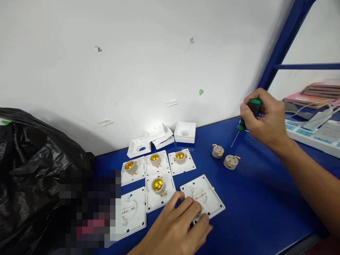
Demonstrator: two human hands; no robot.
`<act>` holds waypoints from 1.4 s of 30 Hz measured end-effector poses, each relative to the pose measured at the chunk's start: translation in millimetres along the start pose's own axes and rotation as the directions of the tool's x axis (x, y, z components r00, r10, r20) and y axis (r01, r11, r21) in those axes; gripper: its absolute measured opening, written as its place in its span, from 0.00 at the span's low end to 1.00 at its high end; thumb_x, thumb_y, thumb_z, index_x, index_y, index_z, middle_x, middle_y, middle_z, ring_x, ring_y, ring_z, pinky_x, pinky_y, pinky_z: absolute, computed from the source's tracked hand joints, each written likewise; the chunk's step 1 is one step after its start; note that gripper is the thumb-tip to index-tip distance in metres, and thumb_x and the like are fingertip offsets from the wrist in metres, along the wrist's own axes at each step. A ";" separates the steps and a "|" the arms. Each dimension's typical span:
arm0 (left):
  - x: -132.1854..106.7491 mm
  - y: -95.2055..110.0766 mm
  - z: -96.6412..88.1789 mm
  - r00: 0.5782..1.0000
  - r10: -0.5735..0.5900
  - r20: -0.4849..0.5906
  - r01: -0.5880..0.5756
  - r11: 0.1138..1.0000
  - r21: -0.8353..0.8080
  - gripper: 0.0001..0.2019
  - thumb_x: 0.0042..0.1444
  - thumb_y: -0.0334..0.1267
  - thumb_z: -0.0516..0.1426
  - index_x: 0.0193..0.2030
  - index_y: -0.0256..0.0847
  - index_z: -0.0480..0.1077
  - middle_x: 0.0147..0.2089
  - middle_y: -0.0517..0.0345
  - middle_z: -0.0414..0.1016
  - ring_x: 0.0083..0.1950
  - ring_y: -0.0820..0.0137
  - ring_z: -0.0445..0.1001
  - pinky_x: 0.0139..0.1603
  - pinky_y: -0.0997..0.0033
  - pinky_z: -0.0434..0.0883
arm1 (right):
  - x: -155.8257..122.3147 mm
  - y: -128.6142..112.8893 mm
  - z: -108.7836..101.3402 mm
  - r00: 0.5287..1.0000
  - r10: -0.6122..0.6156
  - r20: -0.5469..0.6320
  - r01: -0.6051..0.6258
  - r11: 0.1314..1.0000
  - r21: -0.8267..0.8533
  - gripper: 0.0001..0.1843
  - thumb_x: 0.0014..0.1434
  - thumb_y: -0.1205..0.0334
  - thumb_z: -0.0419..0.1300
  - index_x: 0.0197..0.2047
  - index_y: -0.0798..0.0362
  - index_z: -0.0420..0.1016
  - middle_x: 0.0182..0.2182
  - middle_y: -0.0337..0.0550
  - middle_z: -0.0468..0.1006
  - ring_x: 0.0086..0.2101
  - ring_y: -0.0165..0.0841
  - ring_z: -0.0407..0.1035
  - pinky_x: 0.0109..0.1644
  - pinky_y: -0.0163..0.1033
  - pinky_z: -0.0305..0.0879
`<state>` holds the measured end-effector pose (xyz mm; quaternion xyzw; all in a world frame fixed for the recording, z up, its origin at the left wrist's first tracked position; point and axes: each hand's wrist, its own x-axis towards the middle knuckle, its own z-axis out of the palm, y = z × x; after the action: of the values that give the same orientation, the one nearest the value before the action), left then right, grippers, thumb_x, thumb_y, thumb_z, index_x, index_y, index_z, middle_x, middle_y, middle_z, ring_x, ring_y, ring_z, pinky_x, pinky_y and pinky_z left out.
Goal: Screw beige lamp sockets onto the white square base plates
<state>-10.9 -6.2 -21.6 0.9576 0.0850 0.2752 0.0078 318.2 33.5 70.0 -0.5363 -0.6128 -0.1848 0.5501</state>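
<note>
My right hand (265, 117) is closed round the green and black handle of a screwdriver (241, 124), whose thin shaft points down and left, above the tabletop. Just below and left of its tip lie two pale ceramic lamp sockets (218, 151) with brass terminals upward. My left hand (180, 226), fingers curled, is at the near left edge of a square white base plate (212, 198) and partly covers it. Beyond it, several white plates (160, 202) carry lamp sockets (158, 186) with gold-coloured insides up. A bare white plate (139, 212) lies left of my left hand.
White square covers with round holes (185, 136) stand against the white wall (148, 71). A black plastic bag (39, 170) bulges over the left side of the blue tabletop (265, 198). At right are a power strip (313, 138), cables and a blue frame (281, 46).
</note>
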 end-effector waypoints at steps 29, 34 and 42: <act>136.9 -21.4 9.4 0.802 0.164 0.575 -0.411 0.850 0.329 0.24 0.54 0.26 0.69 0.58 0.31 0.71 0.59 0.39 0.75 0.59 0.51 0.75 0.60 0.54 0.67 | -11.0 -3.4 22.4 0.911 0.193 0.363 -0.284 0.934 0.216 0.06 0.66 0.61 0.58 0.37 0.47 0.65 0.23 0.32 0.69 0.25 0.31 0.61 0.33 0.41 0.56; 130.6 -23.0 6.7 0.807 0.109 0.580 -0.323 0.904 0.279 0.30 0.47 0.23 0.69 0.58 0.34 0.70 0.67 0.35 0.72 0.63 0.50 0.74 0.56 0.58 0.69 | -8.5 -4.9 19.7 0.950 0.185 0.250 -0.238 0.951 0.199 0.07 0.67 0.60 0.58 0.36 0.46 0.63 0.24 0.32 0.69 0.24 0.30 0.58 0.33 0.41 0.55; 140.6 -27.9 7.9 0.795 0.076 0.602 -0.321 0.894 0.312 0.22 0.53 0.25 0.70 0.53 0.35 0.72 0.59 0.40 0.77 0.58 0.52 0.77 0.60 0.54 0.68 | -8.4 -0.3 19.9 0.971 0.199 0.130 -0.222 0.954 0.199 0.08 0.67 0.58 0.58 0.36 0.46 0.63 0.22 0.32 0.67 0.23 0.31 0.59 0.33 0.42 0.56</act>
<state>106.1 45.0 43.9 0.9798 0.0296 -0.0509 -0.1913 306.9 45.8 56.2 -0.5461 -0.5971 -0.0292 0.5868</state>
